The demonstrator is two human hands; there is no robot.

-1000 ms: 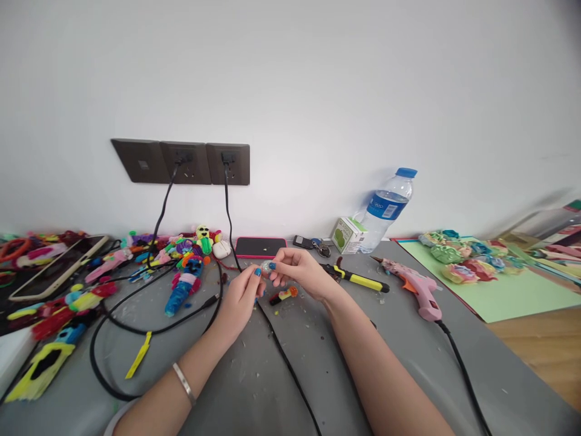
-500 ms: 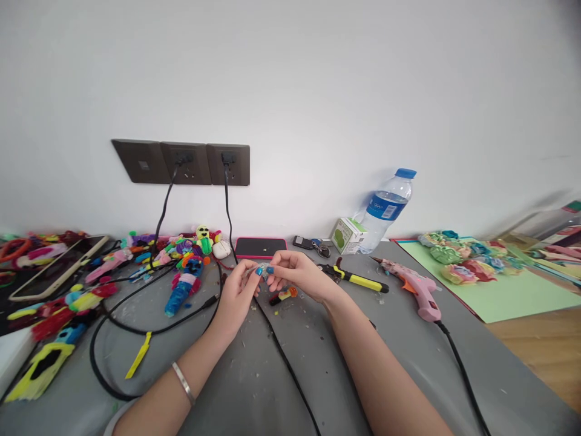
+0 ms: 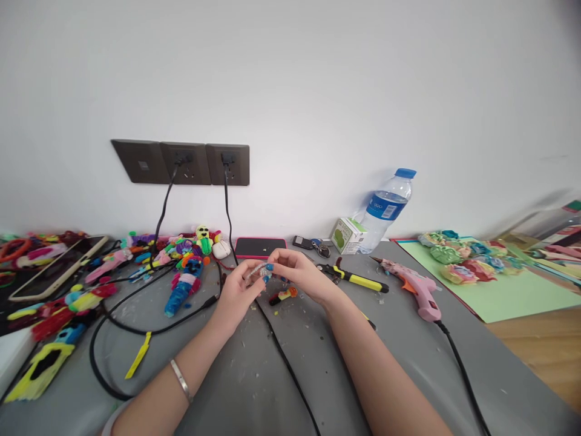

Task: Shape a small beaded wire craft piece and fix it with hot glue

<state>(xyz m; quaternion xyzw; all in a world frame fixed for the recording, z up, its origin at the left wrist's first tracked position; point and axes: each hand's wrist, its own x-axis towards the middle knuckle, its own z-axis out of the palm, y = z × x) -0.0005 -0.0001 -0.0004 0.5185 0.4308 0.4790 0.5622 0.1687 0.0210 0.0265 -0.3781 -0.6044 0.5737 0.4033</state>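
Both the left hand (image 3: pixel 236 295) and right hand (image 3: pixel 302 275) pinch a silvery strand (image 3: pixel 256 271); bench (image 3: pixel 424 369) stretches between right forearm (image 3: pixel 370 351) and glue gun (image 3: pixel 424 293).

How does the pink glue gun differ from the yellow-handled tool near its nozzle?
Colour: the glue gun is pink with an orange trigger; the yellow-handled tool has a yellow-and-black handle.
Cord: the glue gun trails a black cord; the tool shows none.
Place: the tool lies nearer the right hand than the glue gun does.
Both lie on the grey table.
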